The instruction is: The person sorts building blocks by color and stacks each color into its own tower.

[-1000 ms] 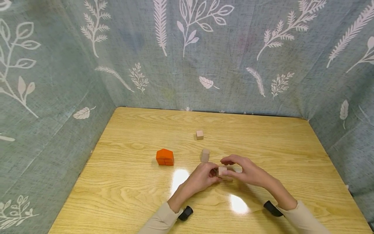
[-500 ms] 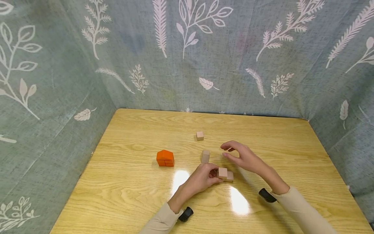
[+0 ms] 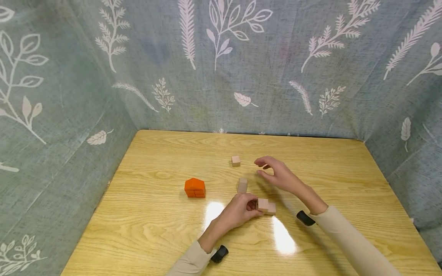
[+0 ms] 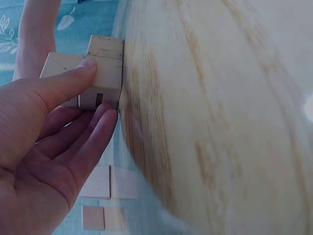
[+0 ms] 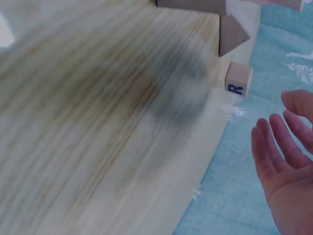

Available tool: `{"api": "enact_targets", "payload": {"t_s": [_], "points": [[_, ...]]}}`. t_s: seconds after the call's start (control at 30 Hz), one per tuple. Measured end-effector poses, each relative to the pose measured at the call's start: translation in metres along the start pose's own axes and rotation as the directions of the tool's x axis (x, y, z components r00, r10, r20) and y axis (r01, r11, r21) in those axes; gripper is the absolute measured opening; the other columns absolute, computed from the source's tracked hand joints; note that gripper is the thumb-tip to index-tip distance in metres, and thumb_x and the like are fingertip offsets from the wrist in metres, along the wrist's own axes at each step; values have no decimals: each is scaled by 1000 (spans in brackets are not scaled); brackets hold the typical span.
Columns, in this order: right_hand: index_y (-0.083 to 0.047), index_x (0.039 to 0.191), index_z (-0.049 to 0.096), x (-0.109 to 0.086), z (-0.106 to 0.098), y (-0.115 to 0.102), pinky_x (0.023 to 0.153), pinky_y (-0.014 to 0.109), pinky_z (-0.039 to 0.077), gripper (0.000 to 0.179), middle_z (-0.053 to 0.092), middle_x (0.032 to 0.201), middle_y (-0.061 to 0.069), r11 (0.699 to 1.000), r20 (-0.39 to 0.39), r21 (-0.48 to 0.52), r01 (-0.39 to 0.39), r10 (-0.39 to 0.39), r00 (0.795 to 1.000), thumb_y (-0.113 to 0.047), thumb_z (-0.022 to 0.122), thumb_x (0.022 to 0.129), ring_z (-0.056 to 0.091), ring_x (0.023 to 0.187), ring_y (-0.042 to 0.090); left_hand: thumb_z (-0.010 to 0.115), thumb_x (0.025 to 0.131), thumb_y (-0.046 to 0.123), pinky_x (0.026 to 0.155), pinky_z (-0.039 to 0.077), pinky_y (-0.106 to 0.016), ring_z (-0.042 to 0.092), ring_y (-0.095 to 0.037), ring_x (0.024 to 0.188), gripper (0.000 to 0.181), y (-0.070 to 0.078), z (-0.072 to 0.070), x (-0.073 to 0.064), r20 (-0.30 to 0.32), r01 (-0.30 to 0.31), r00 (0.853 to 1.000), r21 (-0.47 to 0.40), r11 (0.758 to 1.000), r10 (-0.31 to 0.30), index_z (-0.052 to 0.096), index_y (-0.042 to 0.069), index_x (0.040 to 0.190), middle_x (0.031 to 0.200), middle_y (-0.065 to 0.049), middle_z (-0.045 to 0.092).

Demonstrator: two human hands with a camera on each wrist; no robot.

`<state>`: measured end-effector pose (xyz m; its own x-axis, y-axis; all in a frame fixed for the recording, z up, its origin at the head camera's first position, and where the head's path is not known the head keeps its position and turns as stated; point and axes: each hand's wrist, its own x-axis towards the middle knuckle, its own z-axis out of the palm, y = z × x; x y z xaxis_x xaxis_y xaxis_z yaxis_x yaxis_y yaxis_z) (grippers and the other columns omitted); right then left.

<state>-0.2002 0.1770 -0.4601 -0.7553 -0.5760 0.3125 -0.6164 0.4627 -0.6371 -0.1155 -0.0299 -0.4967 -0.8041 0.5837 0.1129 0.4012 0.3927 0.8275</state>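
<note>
My left hand [image 3: 239, 210] pinches a small group of plain wooden blocks [image 3: 263, 204] right of the table's middle. One block sits raised, with a lower block [image 3: 271, 209] beside it on the right. In the left wrist view the thumb lies across the upper faces of the blocks [image 4: 108, 73], the fingers curled round their near side; a dark notch shows there. Open and holding nothing, my right hand [image 3: 277, 174] hovers over the table, right of a small wooden cube [image 3: 236, 161]. The right wrist view shows a letter R on that cube [image 5: 238, 79].
A wooden block with a slanted end [image 3: 243, 185] stands just beyond my left hand. Farther left is a little house shape of orange blocks [image 3: 195, 188]. Patterned blue-grey cloth [image 3: 207, 96] encloses the back and sides of the wooden table [image 3: 145, 230].
My right hand has let go of the raised block and moved away from the group, up toward the back cube. The left hand keeps its hold in the same place.
</note>
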Motion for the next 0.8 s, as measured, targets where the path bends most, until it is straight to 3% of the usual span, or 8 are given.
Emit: {"api": "enact_targets", "payload": {"t_s": [0.23, 0.8], "points": [[7, 130, 60, 16, 4, 10, 92, 50, 57, 34, 63, 126, 24, 1000, -3, -1, -23, 23, 1000, 0, 69, 98, 64, 112, 37, 84, 87, 12, 68, 52, -12, 61, 3, 74, 19, 0, 0, 0, -3, 7, 1000, 12, 1000, -7, 75, 5, 101, 89, 2, 70], [10, 136, 54, 50, 24, 16, 95, 52, 54, 39, 57, 132, 25, 999, 95, 2, -34, 34, 995, -1, 64, 100, 61, 115, 40, 84, 88, 12, 69, 53, -12, 63, 2, 76, 22, 1, 0, -1, 6, 12, 1000, 2, 1000, -12, 74, 1, 105, 92, -1, 72]]}}
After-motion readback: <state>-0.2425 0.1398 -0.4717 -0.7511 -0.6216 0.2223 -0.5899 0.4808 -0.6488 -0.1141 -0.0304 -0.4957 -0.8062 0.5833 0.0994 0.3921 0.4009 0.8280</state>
